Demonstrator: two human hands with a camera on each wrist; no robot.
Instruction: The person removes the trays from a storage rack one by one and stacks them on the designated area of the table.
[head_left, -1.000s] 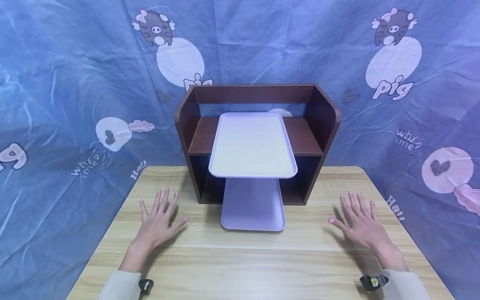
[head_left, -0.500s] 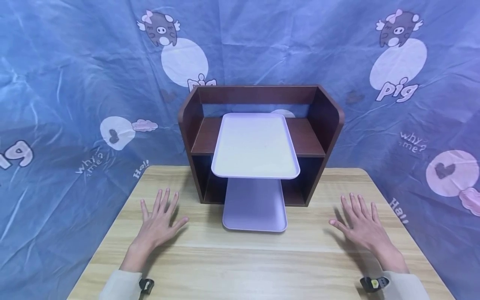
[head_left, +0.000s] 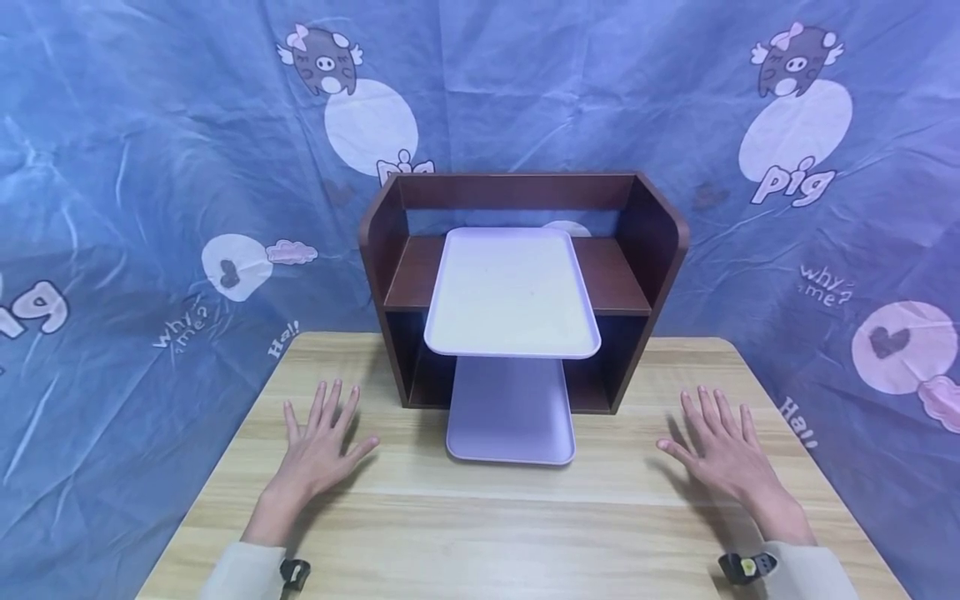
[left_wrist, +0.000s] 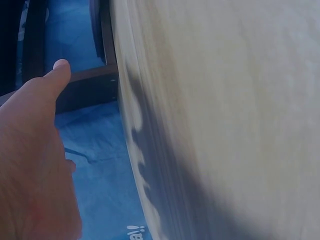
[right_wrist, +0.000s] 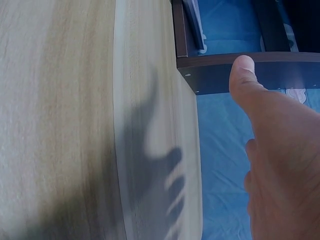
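Note:
In the head view my left hand (head_left: 315, 458) is spread over the left part of the table, fingers straight, holding nothing. On the opposite side my right hand (head_left: 723, 458) is spread the same way and holds nothing. Both cast shadows on the wood. Between and beyond them stands a dark brown two-level shelf (head_left: 517, 192). A pale tray (head_left: 513, 292) lies on its upper board and juts out at the front. Below, a lilac tray (head_left: 510, 417) sticks out of the lower compartment; its rear part is hidden. Each wrist view shows a hand (left_wrist: 37, 150) with its thumb extended, apart from the shelf.
The light wooden table (head_left: 480, 542) reaches back to a blue printed cloth (head_left: 150, 208) that hangs behind and at both sides. The shelf's side panels (head_left: 652, 242) rise at either end of its boards.
The head view has shifted slightly, so the shelf and trays appear a little further right. Both hands keep their spread pose, and the trays stay on the shelf.

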